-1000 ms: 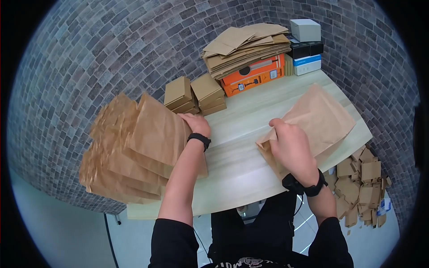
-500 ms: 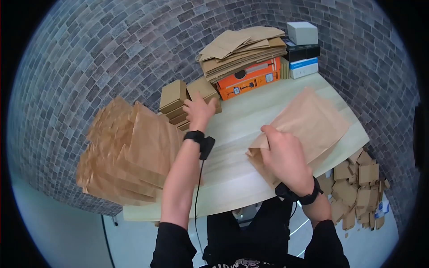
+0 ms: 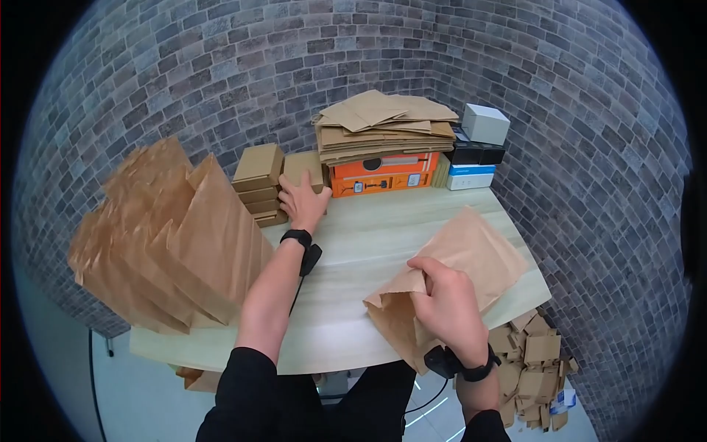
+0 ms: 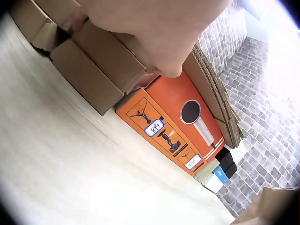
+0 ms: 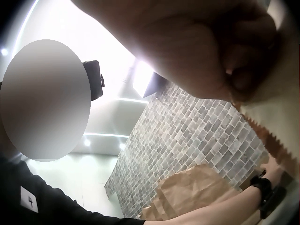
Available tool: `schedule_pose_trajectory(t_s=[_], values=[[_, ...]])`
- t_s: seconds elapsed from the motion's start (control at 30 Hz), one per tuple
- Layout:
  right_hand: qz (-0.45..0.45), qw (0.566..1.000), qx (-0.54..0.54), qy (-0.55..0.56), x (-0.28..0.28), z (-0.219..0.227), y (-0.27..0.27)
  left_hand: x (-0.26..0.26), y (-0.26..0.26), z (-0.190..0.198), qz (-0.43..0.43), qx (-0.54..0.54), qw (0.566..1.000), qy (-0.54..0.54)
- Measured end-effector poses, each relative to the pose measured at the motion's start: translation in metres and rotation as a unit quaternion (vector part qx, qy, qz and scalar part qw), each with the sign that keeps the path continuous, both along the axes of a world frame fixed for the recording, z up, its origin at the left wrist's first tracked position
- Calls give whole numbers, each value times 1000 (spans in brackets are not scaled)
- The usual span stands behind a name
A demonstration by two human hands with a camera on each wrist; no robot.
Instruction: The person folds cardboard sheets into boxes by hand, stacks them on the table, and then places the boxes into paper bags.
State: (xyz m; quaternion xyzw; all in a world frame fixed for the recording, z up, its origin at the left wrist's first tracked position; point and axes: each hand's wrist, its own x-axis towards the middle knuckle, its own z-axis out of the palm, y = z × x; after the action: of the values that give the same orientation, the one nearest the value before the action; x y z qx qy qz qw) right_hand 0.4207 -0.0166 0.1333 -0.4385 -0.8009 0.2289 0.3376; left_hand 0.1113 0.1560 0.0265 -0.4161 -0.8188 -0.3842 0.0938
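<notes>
My left hand reaches to the right-hand stack of small brown cardboard boxes. Its fingers and thumb straddle a cardboard box; the left wrist view shows the fingers dipping into the gap on one side and the thumb at the other end of the box. My right hand pinches a brown paper bag near its mouth, thumb along the top edge. The bag lies flat toward the right of the table, its mouth partly parted toward me. In the right wrist view its zigzag edge shows beside the fingers.
Several upright paper bags crowd the table's left. Another box stack stands beside the left hand. Behind are orange boxes topped with flattened cardboard, then white and black boxes. Cardboard heaps on the floor at right.
My left hand has left the standing paper bags and moved forward to the cardboard boxes, settling around one. My right hand keeps its grip on the bag, whose mouth now gapes wider. The head view has tilted up.
</notes>
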Motion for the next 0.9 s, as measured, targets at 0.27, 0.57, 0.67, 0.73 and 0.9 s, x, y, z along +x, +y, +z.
schedule_pose_trajectory(t_s=[0.27,0.57,0.67,0.73,0.9], values=[[0,1000,-22,-4,0,5,-5,1,-11,-15,-34,48,998,0],[4,1000,20,0,7,10,-1,18,-35,-5,-31,79,996,-21],[-8,999,10,40,9,12,10,32,-72,8,-18,102,993,-57],[9,998,32,60,17,2,26,48,-115,7,-26,121,990,-72],[-17,999,-20,33,27,20,35,76,-260,12,-231,259,837,-424]])
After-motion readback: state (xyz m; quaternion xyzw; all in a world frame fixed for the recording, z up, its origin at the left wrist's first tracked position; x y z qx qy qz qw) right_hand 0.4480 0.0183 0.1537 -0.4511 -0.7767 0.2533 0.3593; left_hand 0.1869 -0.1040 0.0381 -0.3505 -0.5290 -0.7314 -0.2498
